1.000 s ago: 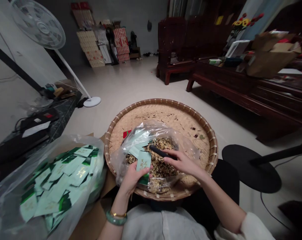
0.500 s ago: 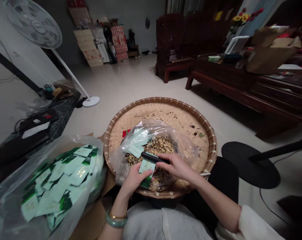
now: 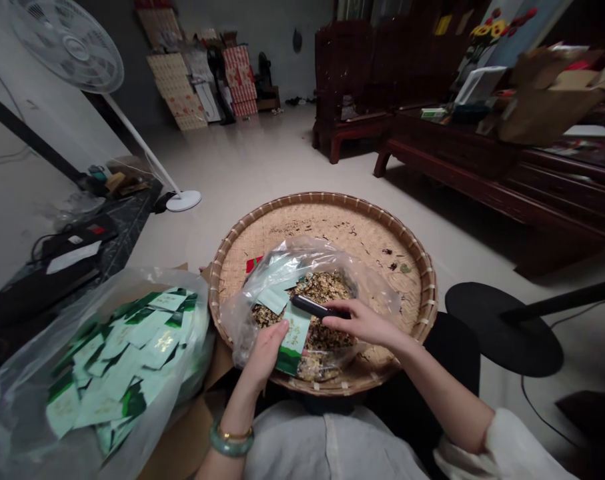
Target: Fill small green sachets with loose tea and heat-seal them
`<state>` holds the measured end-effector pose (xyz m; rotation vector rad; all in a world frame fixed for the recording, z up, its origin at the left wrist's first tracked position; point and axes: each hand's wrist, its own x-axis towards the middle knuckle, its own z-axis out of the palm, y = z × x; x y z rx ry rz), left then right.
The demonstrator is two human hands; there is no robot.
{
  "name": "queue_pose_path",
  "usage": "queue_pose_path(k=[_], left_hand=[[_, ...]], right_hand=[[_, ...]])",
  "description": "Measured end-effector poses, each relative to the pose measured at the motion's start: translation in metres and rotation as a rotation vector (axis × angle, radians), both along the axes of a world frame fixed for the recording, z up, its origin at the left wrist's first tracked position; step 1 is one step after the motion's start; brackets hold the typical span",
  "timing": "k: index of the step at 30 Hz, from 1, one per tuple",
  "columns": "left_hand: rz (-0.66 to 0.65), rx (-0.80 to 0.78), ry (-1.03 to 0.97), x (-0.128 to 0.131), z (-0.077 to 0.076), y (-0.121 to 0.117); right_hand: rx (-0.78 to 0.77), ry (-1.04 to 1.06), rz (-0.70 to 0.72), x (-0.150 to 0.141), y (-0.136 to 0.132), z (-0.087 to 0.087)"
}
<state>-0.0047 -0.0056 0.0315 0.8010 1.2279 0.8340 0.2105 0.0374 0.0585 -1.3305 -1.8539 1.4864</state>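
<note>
My left hand (image 3: 266,348) grips a pale-green and dark-green packet (image 3: 294,337) by its left edge, thumb on the front. My right hand (image 3: 362,321) is closed around a slim black handheld sealer (image 3: 313,307), whose far end lies over the packet's top edge. Both hands are above a clear plastic bag (image 3: 327,250) that holds loose dried pieces (image 3: 327,287), brown and yellowish. Several more pale-green packets (image 3: 275,297) lie on the left side inside that bag. Under it is a round woven bamboo tray (image 3: 382,217).
At the left stands a large plastic bag (image 3: 12,393) full of green packets (image 3: 132,353), with cardboard (image 3: 182,440) beside it. A white fan (image 3: 182,200) stands beyond. To the right are a black round stand base (image 3: 502,330) and a dark wooden table (image 3: 482,167).
The black sealer has tilted and shifted slightly right and up along the packet's top. My left fingers have moved to the packet's left edge, showing more of its front.
</note>
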Motion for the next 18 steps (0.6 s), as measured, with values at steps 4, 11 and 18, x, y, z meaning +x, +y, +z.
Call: queue_pose_path(k=[4,11,18], left_hand=[[-0.029,0.029,0.026,0.003,0.002,0.000],[-0.025,0.039,0.046,0.003,0.003,-0.001],[-0.026,0.024,0.022,0.002,0.001,0.000]], right_hand=[[0.113,-0.014,0.058,-0.004,0.001,0.003],[0.064,0.025,0.009,-0.009,0.001,-0.005],[-0.144,0.063,-0.055,-0.001,0.003,-0.005]])
